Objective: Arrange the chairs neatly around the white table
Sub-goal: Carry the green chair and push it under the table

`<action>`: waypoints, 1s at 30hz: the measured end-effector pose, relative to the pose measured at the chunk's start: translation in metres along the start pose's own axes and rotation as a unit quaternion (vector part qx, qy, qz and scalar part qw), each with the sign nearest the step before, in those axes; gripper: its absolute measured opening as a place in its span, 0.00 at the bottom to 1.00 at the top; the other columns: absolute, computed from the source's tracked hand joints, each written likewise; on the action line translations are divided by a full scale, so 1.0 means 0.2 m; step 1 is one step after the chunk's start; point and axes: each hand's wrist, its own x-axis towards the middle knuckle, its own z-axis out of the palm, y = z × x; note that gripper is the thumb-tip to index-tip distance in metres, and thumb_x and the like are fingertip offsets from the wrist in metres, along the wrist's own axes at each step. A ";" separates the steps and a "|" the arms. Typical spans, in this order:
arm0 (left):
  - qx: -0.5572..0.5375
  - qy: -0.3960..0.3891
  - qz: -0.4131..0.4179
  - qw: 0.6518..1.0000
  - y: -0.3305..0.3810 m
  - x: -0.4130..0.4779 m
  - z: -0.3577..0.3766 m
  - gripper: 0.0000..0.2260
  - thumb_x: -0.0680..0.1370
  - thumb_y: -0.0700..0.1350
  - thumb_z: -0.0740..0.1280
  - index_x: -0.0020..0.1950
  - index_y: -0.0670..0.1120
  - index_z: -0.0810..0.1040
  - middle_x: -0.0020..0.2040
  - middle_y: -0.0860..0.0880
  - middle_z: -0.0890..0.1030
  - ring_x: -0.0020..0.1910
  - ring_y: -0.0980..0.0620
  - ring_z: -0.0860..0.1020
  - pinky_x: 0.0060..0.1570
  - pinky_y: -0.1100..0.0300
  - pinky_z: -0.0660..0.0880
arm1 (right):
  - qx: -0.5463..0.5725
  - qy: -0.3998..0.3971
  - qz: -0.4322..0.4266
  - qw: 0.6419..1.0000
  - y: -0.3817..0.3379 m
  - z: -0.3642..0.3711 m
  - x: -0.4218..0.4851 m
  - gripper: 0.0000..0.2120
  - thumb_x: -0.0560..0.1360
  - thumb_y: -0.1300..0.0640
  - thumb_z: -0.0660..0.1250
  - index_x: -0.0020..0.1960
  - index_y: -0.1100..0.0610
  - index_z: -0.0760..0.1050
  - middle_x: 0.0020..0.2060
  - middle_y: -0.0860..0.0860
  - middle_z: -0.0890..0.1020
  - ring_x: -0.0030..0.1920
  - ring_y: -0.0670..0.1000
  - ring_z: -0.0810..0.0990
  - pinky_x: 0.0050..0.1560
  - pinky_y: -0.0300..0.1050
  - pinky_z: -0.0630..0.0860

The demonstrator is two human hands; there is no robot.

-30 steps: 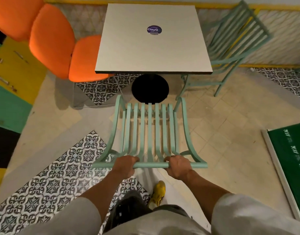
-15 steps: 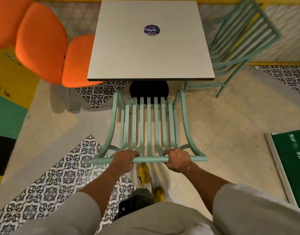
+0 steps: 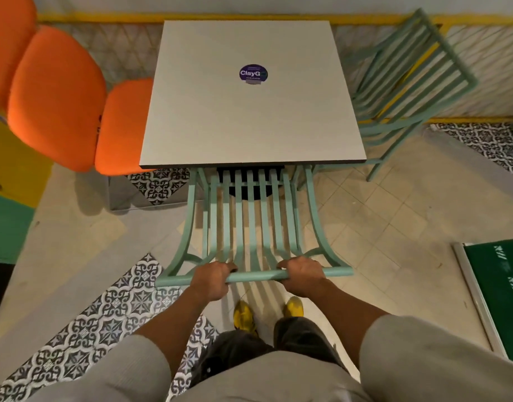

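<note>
Hands: left hand [image 3: 211, 281] & right hand [image 3: 303, 275], fingers wrapped round top rail of mint chair [image 3: 254, 224]; chair seat front tucked under near edge of white bench [image 3: 249, 117]. Orange chair [image 3: 75, 103] on left side, 2nd mint chair [image 3: 406, 79] on right.

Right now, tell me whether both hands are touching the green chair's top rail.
Touching. The head view shows the left hand and right hand wrapped around the top rail of the green chair.

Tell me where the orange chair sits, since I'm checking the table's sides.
In the head view the orange chair stands on the left side of the white table, its seat tucked partly under the table's left edge.
</note>
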 end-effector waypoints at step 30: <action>0.005 0.010 -0.048 0.999 -0.07 0.26 -0.27 0.18 0.81 0.50 0.70 0.72 0.59 0.77 0.58 0.50 0.85 0.54 0.47 0.84 0.55 0.52 0.80 | 0.032 0.012 -0.001 0.999 0.03 -0.22 0.28 0.23 0.80 0.32 0.63 0.65 0.46 0.80 0.55 0.52 0.84 0.56 0.57 0.83 0.59 0.53 0.79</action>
